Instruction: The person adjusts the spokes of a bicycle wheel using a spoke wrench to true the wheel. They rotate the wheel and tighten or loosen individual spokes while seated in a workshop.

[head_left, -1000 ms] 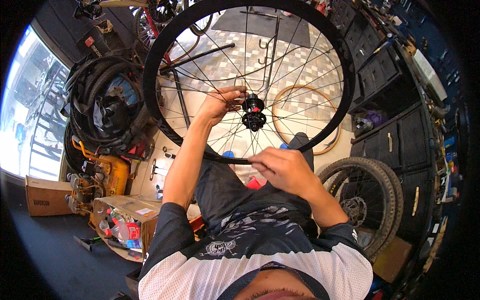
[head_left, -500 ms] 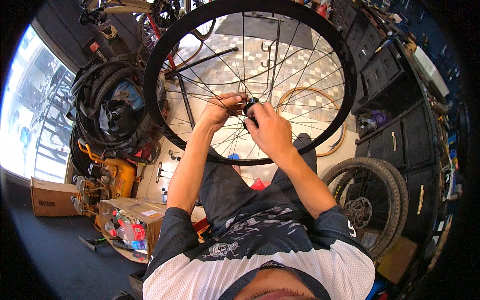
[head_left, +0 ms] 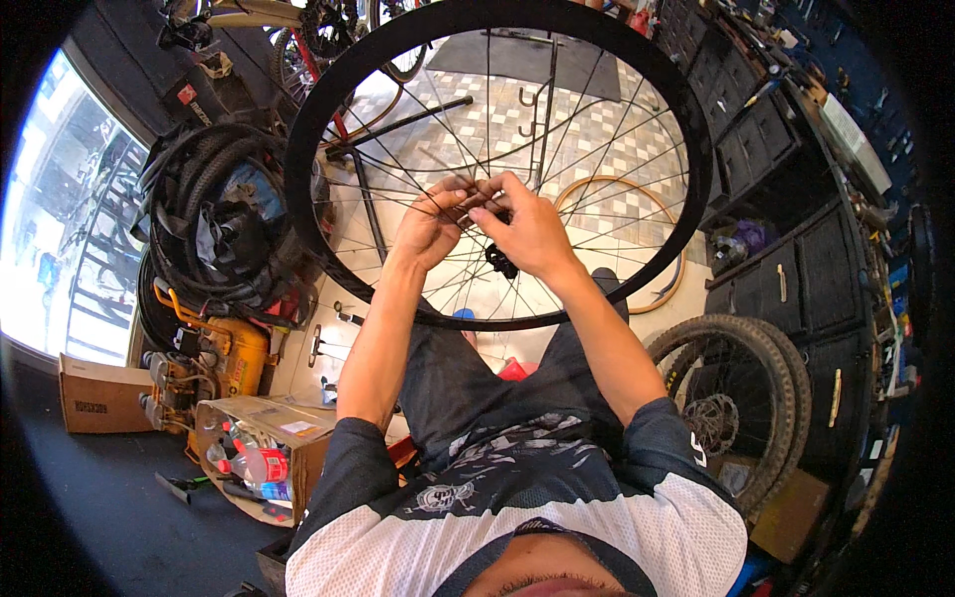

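A bicycle wheel with a deep black rim point(head_left: 701, 159) stands in front of me, its lower edge at my thighs. Thin dark spokes run from the rim to a black hub point(head_left: 500, 262) in the middle. Just above and left of the hub, my left hand point(head_left: 428, 231) is closed, thumb and fingers pinched on a spoke. My right hand point(head_left: 527, 229) meets it from the right, thumb and forefinger pinched at the same spot among the spokes. The fingertips partly cover what they grip. Part of the hub lies behind my right hand.
Tyres hang in a black heap point(head_left: 214, 199) at the left, above a yellow compressor point(head_left: 239, 353). A cardboard box point(head_left: 308, 438) holds bottles. Black drawers point(head_left: 761, 289) line the right side, with two tyred wheels point(head_left: 786, 388) leaning below. A tan tyre point(head_left: 597, 181) lies on the floor.
My right hand has moved up and left off the hub to join my left hand's fingertips among the spokes. The hub now shows more. The rim has hardly moved.
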The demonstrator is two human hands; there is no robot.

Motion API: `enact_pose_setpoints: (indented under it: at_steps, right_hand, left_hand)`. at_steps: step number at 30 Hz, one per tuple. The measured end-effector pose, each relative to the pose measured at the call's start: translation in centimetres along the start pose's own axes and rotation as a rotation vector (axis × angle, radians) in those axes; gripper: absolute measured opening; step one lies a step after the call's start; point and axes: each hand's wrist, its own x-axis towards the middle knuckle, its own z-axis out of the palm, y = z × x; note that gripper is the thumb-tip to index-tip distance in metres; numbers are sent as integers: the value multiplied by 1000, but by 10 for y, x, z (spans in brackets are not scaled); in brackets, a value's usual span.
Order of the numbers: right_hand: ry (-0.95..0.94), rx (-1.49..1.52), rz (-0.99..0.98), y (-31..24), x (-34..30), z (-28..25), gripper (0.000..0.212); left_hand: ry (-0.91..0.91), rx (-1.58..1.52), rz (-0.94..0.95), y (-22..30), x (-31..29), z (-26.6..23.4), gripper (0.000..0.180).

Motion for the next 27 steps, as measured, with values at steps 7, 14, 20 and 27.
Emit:
enact_pose_setpoints:
  at_steps: [7, 14, 20, 27]
  right_hand:
    - [102, -37, -129, -26, 19, 20, 37]
    - [227, -103, -264, -42, 46, 19, 47]
    - [164, -187, -310, -30, 45, 16, 60]
    - [63, 67, -226, -29, 43, -9, 43]
  left_hand:
    - [-54, 107, 33, -2, 5, -15, 29]
    - [156, 99, 54, -6, 5, 18, 45]
    - [219, 98, -1, -7, 14, 1, 36]
    - [262, 25, 8, -3, 23, 9, 37]
